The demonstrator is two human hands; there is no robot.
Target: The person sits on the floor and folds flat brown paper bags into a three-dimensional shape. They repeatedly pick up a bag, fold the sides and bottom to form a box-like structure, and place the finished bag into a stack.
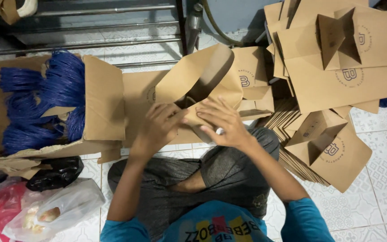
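The person is sitting cross-legged on the tiled floor (381, 179), and both hands are working on one brown paper bag (202, 78) just above the knees. The left hand (157, 125) is pressing its fingers together on the bag's lower fold, so this grip is clamped on the paper. The right hand (222, 123) is lying flatter, fingers spread over the same fold; I judge it is holding the bag down more than pinching it (the thumb is hidden, so I cannot tell exactly). The open mouth of the bag is curling up and away from both hands.

To do this fold well, I think the right hand should be keeping the crease flat while the left one is pulling the edge straight, not twisting.

Left of the left grip, a cardboard box (99, 103) is holding bundles of blue cord (36, 103). Right of the right grip and farther away, a pile of finished paper bags (341, 85) is spreading over the floor.
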